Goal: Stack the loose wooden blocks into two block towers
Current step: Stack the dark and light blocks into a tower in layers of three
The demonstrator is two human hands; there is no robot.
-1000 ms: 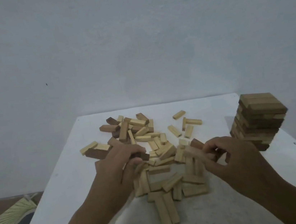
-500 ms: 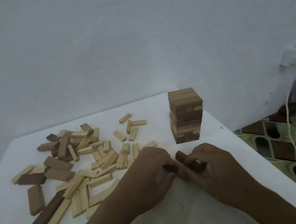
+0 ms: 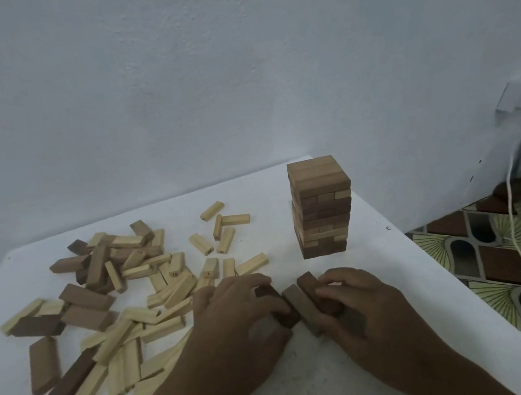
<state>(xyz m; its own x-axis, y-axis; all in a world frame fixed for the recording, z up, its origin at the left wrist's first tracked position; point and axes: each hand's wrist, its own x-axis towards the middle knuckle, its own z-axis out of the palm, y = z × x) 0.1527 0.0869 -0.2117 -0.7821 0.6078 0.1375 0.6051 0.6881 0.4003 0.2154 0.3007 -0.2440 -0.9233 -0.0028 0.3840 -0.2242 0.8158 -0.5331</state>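
Head view: both hands' fingers now pinch three dark blocks side by side.

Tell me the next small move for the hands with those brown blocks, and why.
Probably press the three brown blocks flush side by side: both hands, left and right, hold them on the table before the tower, but they look uneven, a poor base for a second tower.

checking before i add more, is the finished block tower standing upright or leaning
Upright. The block tower stands on the white table with its sides near vertical and its layers roughly aligned, apart from both hands.
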